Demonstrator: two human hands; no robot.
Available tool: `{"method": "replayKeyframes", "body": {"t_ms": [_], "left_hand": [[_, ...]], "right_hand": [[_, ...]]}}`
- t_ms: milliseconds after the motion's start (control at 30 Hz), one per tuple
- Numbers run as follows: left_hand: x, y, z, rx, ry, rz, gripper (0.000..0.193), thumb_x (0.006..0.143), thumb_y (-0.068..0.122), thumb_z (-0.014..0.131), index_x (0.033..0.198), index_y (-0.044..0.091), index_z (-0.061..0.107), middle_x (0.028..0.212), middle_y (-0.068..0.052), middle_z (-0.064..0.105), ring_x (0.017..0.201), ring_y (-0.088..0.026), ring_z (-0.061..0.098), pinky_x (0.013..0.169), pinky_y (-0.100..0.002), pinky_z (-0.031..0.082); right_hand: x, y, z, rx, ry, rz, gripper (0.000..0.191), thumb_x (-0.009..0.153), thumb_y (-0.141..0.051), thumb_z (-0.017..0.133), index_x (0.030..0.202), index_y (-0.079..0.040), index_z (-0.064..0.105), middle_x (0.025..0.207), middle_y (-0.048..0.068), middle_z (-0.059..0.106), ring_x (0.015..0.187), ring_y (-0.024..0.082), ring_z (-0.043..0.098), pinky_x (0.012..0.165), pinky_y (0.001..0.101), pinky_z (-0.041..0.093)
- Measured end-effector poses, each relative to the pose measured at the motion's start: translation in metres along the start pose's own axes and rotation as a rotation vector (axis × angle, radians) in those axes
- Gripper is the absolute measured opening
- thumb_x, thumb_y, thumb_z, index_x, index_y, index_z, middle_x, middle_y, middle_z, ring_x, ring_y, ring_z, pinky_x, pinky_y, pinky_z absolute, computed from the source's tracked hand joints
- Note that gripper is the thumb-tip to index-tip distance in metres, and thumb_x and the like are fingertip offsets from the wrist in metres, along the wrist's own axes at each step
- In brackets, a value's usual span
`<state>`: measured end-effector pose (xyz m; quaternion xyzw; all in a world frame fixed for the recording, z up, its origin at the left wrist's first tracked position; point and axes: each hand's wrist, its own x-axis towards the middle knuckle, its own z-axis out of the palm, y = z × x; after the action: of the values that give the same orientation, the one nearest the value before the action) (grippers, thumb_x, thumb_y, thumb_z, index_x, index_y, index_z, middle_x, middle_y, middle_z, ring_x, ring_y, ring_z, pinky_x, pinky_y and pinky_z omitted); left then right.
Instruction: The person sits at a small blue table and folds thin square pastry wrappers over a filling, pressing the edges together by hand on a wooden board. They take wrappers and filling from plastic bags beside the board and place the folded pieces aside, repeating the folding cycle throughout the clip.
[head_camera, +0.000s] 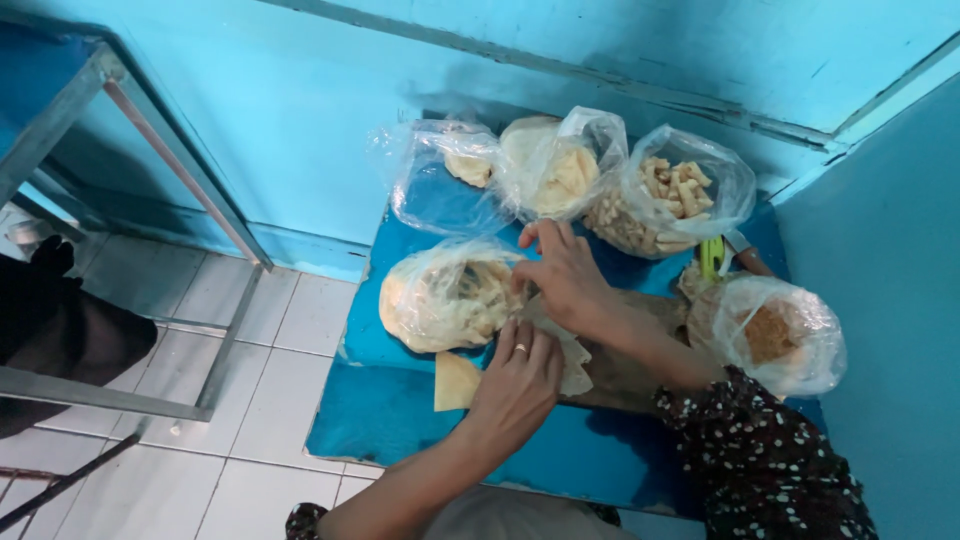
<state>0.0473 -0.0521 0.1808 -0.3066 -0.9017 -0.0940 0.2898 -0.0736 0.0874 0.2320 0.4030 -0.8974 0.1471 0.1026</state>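
Note:
My left hand (515, 385), with a ring on one finger, lies on a small stack of thin pale sheets (455, 382) and grips it against a brown wooden board (625, 375) on the blue table (390, 420). My right hand (565, 275), in a dark dotted sleeve, reaches across with fingers spread. Its thumb and fingertips touch the mouth of a clear plastic bag of pale sheets (445, 298). I cannot see anything pinched between its fingers.
More clear bags stand along the back: a nearly empty one (440, 185), one with pale rounds (555, 170), one with short sticks (670, 200), and one with brown crumbs (775, 335) at the right. A metal frame (180, 170) stands over the white tiled floor at left.

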Motion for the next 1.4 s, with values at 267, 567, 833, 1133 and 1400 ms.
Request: {"method": "replayKeyframes", "body": {"t_ms": [267, 567, 833, 1133, 1400], "left_hand": [[-0.003, -0.003, -0.002, -0.044, -0.009, -0.018, 0.046, 0.083, 0.010, 0.058, 0.121, -0.015, 0.062, 0.123, -0.027, 0.057, 0.122, -0.041, 0.055, 0.113, -0.053, 0.038], [-0.008, -0.001, 0.010, -0.147, -0.026, -0.037, 0.049, 0.078, 0.007, 0.059, 0.121, -0.016, 0.064, 0.136, -0.028, 0.057, 0.128, -0.038, 0.053, 0.114, -0.056, 0.034], [-0.002, 0.001, 0.008, -0.144, -0.072, -0.025, 0.046, 0.078, 0.005, 0.060, 0.118, -0.014, 0.065, 0.130, -0.028, 0.060, 0.126, -0.039, 0.054, 0.116, -0.055, 0.034], [-0.005, 0.000, 0.006, -0.158, -0.018, -0.047, 0.043, 0.078, 0.006, 0.061, 0.118, -0.011, 0.065, 0.128, -0.026, 0.059, 0.125, -0.036, 0.055, 0.114, -0.053, 0.035], [-0.005, 0.006, 0.002, -0.138, 0.000, -0.068, 0.038, 0.079, 0.007, 0.061, 0.114, -0.008, 0.064, 0.124, -0.023, 0.060, 0.123, -0.035, 0.056, 0.115, -0.053, 0.035]], "right_hand": [[-0.022, 0.031, -0.012, 0.575, -0.071, 0.097, 0.033, 0.080, 0.007, 0.061, 0.099, -0.017, 0.074, 0.125, 0.010, 0.051, 0.123, 0.030, 0.053, 0.103, 0.0397, 0.043], [-0.094, -0.004, -0.026, -0.224, 0.164, 0.006, 0.027, 0.080, -0.016, 0.070, 0.107, -0.018, 0.076, 0.132, 0.013, 0.055, 0.122, 0.033, 0.051, 0.101, 0.0515, 0.041], [-0.095, -0.006, -0.030, -0.716, 0.172, -0.135, 0.024, 0.085, -0.024, 0.070, 0.108, -0.018, 0.073, 0.135, 0.003, 0.060, 0.121, 0.023, 0.054, 0.106, 0.0572, 0.040], [-0.117, -0.030, -0.023, -0.539, 0.173, -0.158, 0.032, 0.086, -0.023, 0.067, 0.117, -0.023, 0.075, 0.132, 0.003, 0.059, 0.118, 0.022, 0.056, 0.104, 0.0579, 0.039], [-0.107, -0.017, -0.059, -0.430, 0.256, -0.029, 0.031, 0.093, -0.022, 0.069, 0.124, -0.028, 0.066, 0.133, 0.006, 0.056, 0.119, 0.027, 0.055, 0.102, 0.0527, 0.038]]}}
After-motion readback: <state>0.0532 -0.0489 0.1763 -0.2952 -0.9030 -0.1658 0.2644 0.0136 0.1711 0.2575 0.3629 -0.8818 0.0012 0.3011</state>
